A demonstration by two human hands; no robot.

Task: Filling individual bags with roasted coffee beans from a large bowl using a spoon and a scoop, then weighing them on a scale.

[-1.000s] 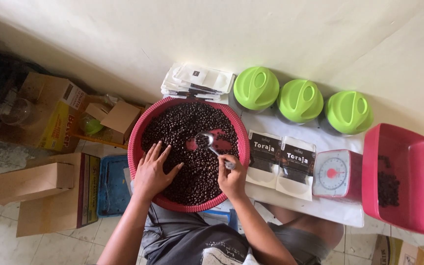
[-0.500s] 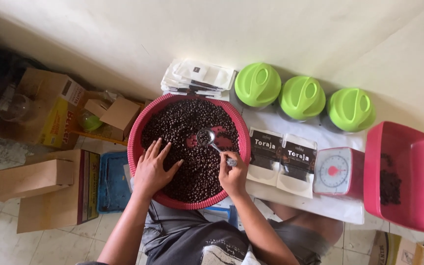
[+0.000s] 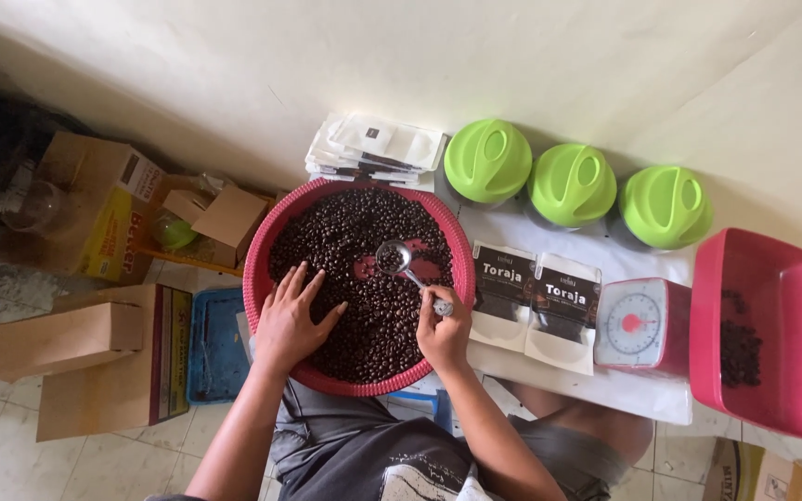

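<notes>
Observer: Beans [image 3: 364, 306], dark roasted coffee by the look, fill a round red woven tray [image 3: 266, 246]. Right hand [image 3: 443, 332] closed around the handle of a small metal scoop [image 3: 394, 257], bowl up, a few beans in it, held just above a bare red patch in the pile. Left hand [image 3: 288, 320] open, fingers spread, palm flat on the beans at the tray's near-left side.

Recorder: Risks from here?

Observer: My judgement only. Scoop is shallow and loaded; a tilt on the way out could drop beans over the rim onto the white sheet [image 3: 549, 376] or the floor. Tray appears to sit partly over the person's lap, so heavy pressure from the flat hand could tip it. The pouches lie close beside the tray's right edge and a swinging wrist could knock them.

Recorder: Counts?

Observer: One tray. One scoop. Two dark-and-white pouches [image 3: 536, 301], side by side, lying flat. One small red dial scale [image 3: 640, 325] to their right. Three jars with lime-green lids [image 3: 573, 184] in a row by the wall. One red rectangular tub [image 3: 782, 278], far right, a small heap of beans inside. One stack of empty white pouches [image 3: 378, 148] behind the tray. Cardboard boxes [image 3: 62, 339] on the floor at left, several; exact number unclear.
</notes>
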